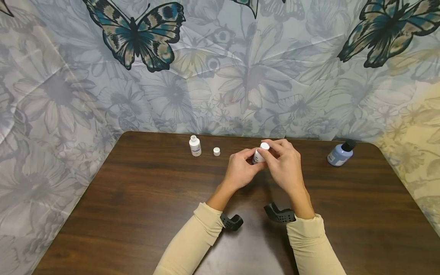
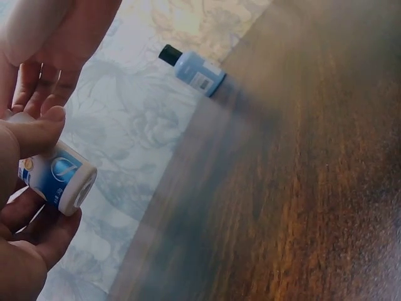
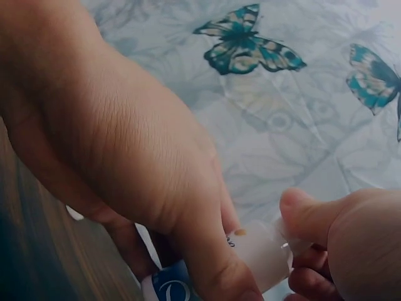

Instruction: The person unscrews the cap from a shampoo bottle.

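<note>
My left hand point(image 1: 240, 169) grips the body of a small white bottle point(image 2: 62, 175) with a blue label. Its thumb and fingers wrap round the body, and the base faces out in the left wrist view. At the bottle's upper end, my right hand point(image 1: 284, 164) pinches the white cap point(image 1: 264, 146) between thumb and fingers. The bottle leans to one side near the table's back edge. To the left stands a second white bottle point(image 1: 194, 146), upright, its narrow neck bare. Beside that one sits a loose white cap point(image 1: 216, 151).
Toward the right of the dark wooden table point(image 1: 144, 210) stands a light-blue bottle point(image 1: 338, 156) with a black cap. A butterfly-printed cloth point(image 1: 206, 84) hangs behind the back edge. Black wrist mounts point(image 1: 280, 214) stick out from both sleeves.
</note>
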The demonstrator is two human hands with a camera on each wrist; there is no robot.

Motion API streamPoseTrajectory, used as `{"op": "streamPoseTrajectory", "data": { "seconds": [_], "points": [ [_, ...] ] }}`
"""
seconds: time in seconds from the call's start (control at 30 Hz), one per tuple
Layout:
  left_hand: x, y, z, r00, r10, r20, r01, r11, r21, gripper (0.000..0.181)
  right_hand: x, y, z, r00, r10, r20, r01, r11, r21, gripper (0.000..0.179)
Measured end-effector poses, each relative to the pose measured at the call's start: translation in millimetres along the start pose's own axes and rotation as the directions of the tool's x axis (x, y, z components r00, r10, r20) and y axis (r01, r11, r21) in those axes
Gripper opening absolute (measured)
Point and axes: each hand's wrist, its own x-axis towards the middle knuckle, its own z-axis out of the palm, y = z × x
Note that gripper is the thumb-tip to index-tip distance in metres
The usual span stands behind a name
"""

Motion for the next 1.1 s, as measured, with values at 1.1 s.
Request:
{"op": "streamPoseTrajectory", "data": {
  "seconds": [1.1],
  "points": [
    [1.8, 22.2, -28.4, 0.971, 0.013, 0.238, 0.022, 0.989, -0.143, 0.036, 0.8, -2, -22, 0.977, -0.095, 0.192, 0.046, 0.968, 0.246, 0.027]
  ]
}}
